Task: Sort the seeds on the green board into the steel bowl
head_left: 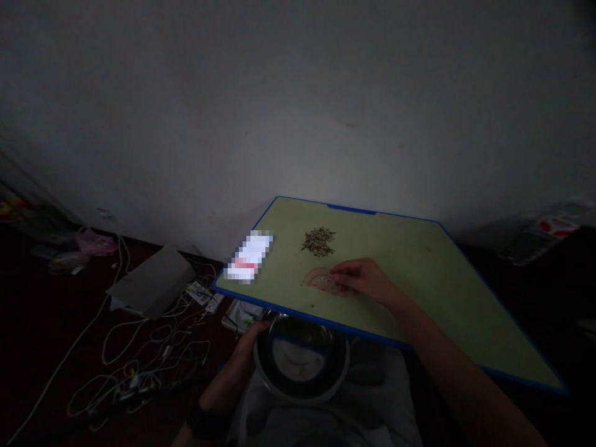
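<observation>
My right hand [365, 279] rests on a green lap table [419, 273] with a blue rim, fingers pinched on a clear pink protractor [320, 281]. A small pile of dark seeds or grains [319, 241] lies just beyond the protractor. My left hand [242, 366] grips the left rim of a round steel bowl [302, 361] held below the table's near edge, over my lap. A blurred-out phone or card [249, 256] lies at the table's left corner.
A tangle of white cables [139, 354] and a grey flat device [151, 282] lie on the dark floor to the left. A plain wall stands behind. Packets [549, 230] lie at the far right. The scene is dim.
</observation>
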Motion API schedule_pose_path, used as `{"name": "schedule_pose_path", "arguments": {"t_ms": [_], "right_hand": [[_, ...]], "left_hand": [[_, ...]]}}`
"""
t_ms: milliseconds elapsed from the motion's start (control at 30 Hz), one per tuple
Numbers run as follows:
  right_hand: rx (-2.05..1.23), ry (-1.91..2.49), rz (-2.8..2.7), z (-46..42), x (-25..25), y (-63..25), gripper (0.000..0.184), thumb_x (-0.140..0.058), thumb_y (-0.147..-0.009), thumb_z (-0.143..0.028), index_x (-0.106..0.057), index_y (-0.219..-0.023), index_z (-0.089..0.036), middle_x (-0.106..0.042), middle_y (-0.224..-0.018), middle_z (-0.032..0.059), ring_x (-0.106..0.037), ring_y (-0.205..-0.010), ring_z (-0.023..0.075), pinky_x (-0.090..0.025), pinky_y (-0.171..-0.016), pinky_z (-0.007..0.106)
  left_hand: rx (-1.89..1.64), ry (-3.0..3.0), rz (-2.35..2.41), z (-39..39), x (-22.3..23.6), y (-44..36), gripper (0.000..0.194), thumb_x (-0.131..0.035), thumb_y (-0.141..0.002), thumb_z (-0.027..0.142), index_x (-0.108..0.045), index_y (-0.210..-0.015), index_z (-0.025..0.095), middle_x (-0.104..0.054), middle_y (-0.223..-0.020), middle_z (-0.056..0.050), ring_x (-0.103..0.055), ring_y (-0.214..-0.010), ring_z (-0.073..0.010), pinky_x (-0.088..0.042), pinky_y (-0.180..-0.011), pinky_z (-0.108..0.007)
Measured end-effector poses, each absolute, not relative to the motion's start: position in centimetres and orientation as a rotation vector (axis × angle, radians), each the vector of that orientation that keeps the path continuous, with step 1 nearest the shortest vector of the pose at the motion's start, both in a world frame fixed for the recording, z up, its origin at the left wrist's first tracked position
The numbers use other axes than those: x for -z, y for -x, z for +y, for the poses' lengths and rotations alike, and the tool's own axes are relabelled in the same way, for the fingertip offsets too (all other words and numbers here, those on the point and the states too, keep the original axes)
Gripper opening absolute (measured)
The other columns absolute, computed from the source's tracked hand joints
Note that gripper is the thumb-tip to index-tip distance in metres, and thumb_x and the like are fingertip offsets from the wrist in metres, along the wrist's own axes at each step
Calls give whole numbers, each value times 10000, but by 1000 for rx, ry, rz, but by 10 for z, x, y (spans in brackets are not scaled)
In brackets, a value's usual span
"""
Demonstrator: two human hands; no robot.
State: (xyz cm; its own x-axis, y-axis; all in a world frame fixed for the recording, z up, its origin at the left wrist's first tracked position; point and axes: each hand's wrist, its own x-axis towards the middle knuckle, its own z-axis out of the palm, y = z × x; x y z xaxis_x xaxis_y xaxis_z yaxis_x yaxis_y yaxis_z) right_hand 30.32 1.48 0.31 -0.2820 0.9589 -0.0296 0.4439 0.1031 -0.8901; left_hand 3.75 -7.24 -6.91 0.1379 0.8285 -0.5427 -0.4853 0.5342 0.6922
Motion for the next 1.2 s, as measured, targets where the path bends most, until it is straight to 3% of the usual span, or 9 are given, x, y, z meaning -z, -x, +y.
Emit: {"name": "schedule_pose_path", "arguments": {"t_ms": [200, 367, 667, 933, 1200], "right_hand": [[-1123, 1429, -1791, 0, 1, -308, 260, -604, -729, -349, -686, -822, -122, -644, -579, 33, -576, -503, 119, -425, -469, 213], [-1087, 1443, -1794, -2, 3, -310, 240, -595, -731, -330, -685, -810, -122, -652, -598, 40, -576, -505, 118, -421, -455, 206], [-1016, 1546, -1729, 4, 3, -297, 197, -571, -739, -270, -680, -826, -130, -664, -605, 49, -563, -459, 117, -422, -419, 211], [-1030, 1446, -1854, 3, 5, -284, 192, -568, -746, -269, -686, -820, -137, -651, -582, 32, -572, -491, 121, -437, -486, 223], [-1077, 1338, -1975, -12, 1, -277, 208, -557, -771, -303, -699, -807, -155, -654, -615, 31, -585, -534, 131, -449, -527, 234]], "left_hand": [[-988, -388, 1055, -76, 48, -44, 179, -610, -702, 295, -693, -616, 161, -716, -603, -26, -626, -614, -192, -444, -668, -294], [-969, -374, 967, -74, 55, -43, 208, -575, -737, 298, -715, -726, 144, -737, -665, -40, -645, -633, -198, -460, -691, -296], [-970, -241, 1182, -68, 51, -46, 263, -557, -746, 220, -669, -524, 134, -673, -464, -26, -590, -457, -147, -463, -547, -246], [-963, -335, 1101, -66, 54, -40, 151, -599, -697, 277, -671, -636, 159, -697, -560, -30, -644, -626, -220, -464, -691, -319], [-1088, -400, 1022, -85, 19, -45, 101, -641, -647, 241, -689, -715, 183, -720, -685, -51, -637, -825, -262, -438, -797, -337]]}}
